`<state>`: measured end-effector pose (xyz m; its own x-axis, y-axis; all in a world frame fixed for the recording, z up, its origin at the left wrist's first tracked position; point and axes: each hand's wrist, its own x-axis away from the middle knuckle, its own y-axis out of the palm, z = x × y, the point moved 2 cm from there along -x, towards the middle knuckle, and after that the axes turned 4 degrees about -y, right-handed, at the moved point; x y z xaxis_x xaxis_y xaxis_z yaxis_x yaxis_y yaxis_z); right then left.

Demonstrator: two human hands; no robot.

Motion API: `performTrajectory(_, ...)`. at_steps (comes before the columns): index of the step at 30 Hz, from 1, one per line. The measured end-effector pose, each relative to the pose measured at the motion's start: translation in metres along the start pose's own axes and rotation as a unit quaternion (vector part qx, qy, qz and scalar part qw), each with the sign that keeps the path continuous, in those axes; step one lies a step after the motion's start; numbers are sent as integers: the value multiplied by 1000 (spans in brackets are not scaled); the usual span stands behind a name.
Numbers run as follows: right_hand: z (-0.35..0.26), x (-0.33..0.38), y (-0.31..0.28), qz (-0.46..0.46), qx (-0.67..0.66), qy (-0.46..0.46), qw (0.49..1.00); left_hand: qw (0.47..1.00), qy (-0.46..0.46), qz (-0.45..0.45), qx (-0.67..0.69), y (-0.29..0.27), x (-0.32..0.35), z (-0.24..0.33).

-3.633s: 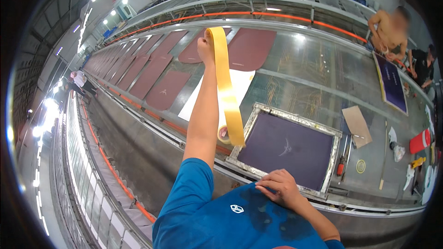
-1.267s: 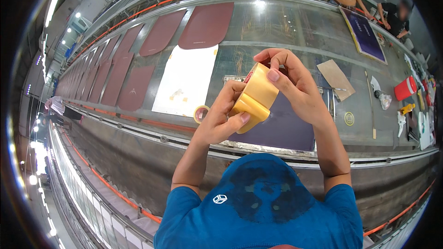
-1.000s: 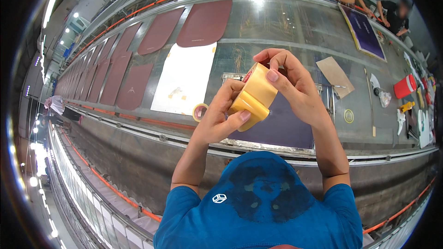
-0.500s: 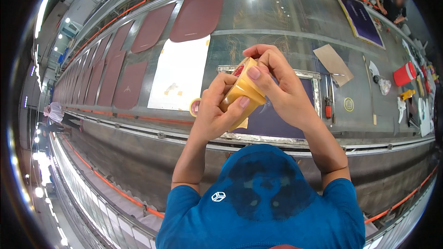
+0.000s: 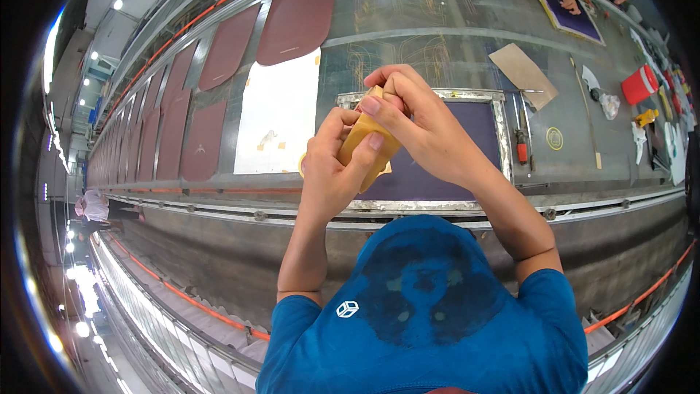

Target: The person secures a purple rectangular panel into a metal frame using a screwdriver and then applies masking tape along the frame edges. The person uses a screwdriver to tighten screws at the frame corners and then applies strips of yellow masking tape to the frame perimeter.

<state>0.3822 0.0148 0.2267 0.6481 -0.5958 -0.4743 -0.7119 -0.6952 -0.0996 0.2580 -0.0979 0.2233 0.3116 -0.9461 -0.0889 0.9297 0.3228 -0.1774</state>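
The long counter [image 5: 467, 14] runs off to the left in front of us. On it, near the person, lies a pale-edged frame [image 5: 502, 138] with a dark purple face; left of that, a white sheet [image 5: 281, 109], then maroon panels [image 5: 295, 22] in 2 rows. Over the frame the person's 2 hands come close together: the right hand [image 5: 419, 120] pinches the upper end of a yellow tape roll [image 5: 383, 159], and the left hand [image 5: 332, 164] grips its lower part, thumb in front.
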Motion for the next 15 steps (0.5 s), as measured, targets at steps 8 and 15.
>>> performTrajectory(8, 13, -10, -1, -26, -1, 105, 994, 995, -27, -16, 93, 0, -4, -1)
performTrajectory(15, 31, -11, 1, -33, -43, 116, 992, 992, -36, -32, 115, 0, -4, -4)
